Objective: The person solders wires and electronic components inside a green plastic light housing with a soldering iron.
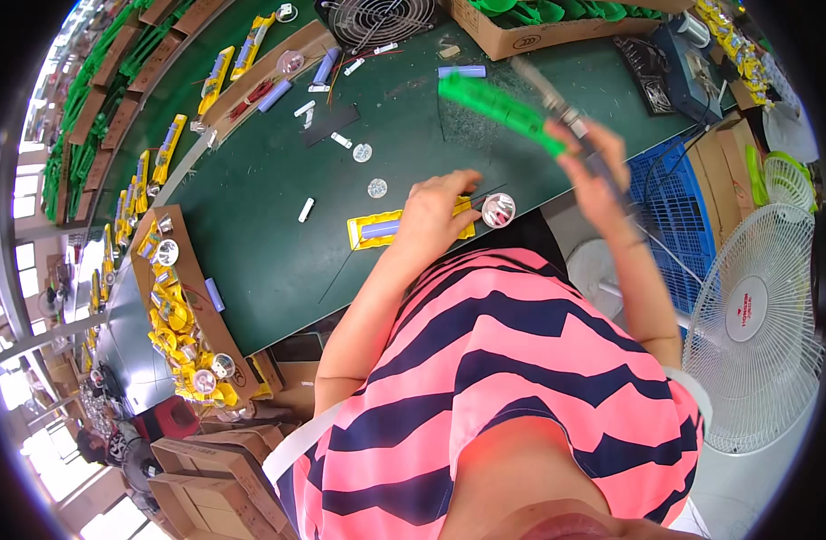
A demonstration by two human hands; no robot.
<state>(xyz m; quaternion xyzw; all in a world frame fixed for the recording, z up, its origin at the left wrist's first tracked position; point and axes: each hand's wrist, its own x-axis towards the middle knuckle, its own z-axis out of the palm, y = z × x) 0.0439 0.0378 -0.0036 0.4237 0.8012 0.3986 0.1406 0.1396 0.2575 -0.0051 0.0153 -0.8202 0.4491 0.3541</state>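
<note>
My left hand point(438, 211) rests over a yellow plastic flashlight shell point(354, 236) on the green tabletop, its thumb and fingers closed on the shell's right part. Inside the shell lies a purple-blue cylindrical battery point(379, 230). At the right end sits a round silver reflector point(498, 211), touching or close to my fingers; thin dark wires stick out nearby. My right hand point(602, 171) is raised to the right, closed around a green plastic shell half point(498, 108) and a soldering iron point(557, 101), both smeared by motion.
Loose batteries point(462, 71), small white parts point(306, 210) and round discs point(377, 188) lie about. A carton of yellow assemblies point(183, 328) stands left, a carton of green shells point(507, 38) at the back. A blue crate point(667, 198) and a white fan point(746, 315) stand right.
</note>
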